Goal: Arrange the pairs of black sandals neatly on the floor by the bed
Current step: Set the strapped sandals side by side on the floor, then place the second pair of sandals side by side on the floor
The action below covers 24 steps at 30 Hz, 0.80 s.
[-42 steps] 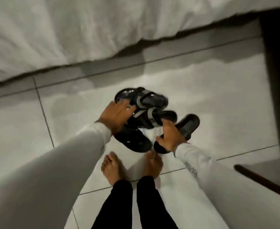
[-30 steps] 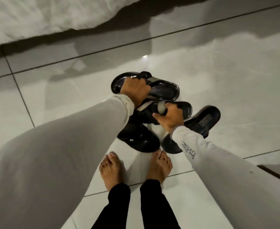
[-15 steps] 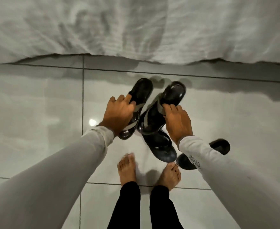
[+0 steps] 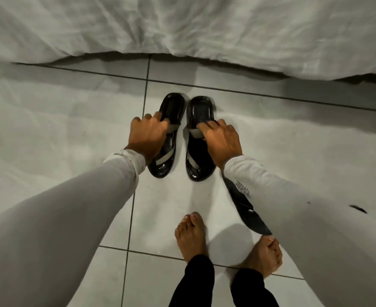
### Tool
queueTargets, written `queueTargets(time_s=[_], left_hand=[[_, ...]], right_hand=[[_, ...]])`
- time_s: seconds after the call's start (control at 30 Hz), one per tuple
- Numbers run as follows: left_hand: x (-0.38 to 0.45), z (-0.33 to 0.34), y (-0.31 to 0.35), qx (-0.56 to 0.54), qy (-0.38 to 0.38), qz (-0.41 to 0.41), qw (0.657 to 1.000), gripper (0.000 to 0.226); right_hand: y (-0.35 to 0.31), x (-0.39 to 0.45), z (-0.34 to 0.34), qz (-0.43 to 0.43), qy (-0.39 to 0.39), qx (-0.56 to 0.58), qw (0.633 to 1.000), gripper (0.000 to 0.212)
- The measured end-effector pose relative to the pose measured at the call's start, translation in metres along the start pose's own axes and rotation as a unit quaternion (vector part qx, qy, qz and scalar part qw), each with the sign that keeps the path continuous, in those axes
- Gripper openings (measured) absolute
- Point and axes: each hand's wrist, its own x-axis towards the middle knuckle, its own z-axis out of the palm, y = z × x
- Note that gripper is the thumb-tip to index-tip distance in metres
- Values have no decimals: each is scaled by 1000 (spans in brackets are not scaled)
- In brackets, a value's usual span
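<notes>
**Two black sandals set side by side before the bed**

A pair of black sandals is seen on the pale tiled floor (image 4: 49, 120), just short of the hanging edge of the white bedcover (image 4: 182, 25). The left sandal (image 4: 168, 138) and the right sandal (image 4: 199, 140) are laid parallel, close together but not touching, with a narrow strip of tile left between them. The heel ends are pointed toward the bed and the toe ends toward the person. Grey straps are crossed over each glossy black footbed.

The left hand (image 4: 148, 137) is laid over the left sandal, its fingers curled onto the strap and footbed. The right hand (image 4: 221, 140) is placed on the right sandal in the same manner, the fingertips pressed on the grey strap. Whether the straps are truly gripped or only pressed from above cannot be told. The two hands are held apart, one sandal under each.

A third sandal (image 4: 246, 209) is partly hidden beneath the right sleeve (image 4: 293, 200), nearer the person and angled away from the pair. Its tip is seen touching, or just beside, the toes of the right foot (image 4: 264, 255). The left foot (image 4: 191, 235) is planted on bare tile.
</notes>
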Motion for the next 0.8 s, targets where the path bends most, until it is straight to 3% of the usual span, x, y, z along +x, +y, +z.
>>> queueTargets(time_s=[0.1,0.2,0.27,0.4,0.5,0.6,0.7,0.77,0.8], left_hand=[[11,2,-5,-5,-10,-12,1000,30],[10,5,-3,-4,-7,-6,1000,33],[1,7,7,-5,0,2,1000,40],[-45,12,53,-30,-4,15,999,40],[-85,21,105,-73,-106,37,991,44],[-101,27,167,-149,-226,30,962,43],[-97,31,227,-200,-248,38,947,42],[-87,37,266,-228,-236,32,944,42],[-82,41,282,-239,-238,25,941,45]], right_hand=[[-1,10,4,5,8,7,1000,43],[-5,5,2,16,-7,37,999,53],[-3,-13,-4,34,-12,59,998,61],[22,-89,1,125,-69,119,983,57],[55,-166,14,272,-110,200,935,51],[98,-239,31,434,-114,275,850,49],[146,-286,50,532,-146,283,785,57],[181,-308,63,573,-161,225,771,68],[198,-316,69,593,-132,206,767,76]])
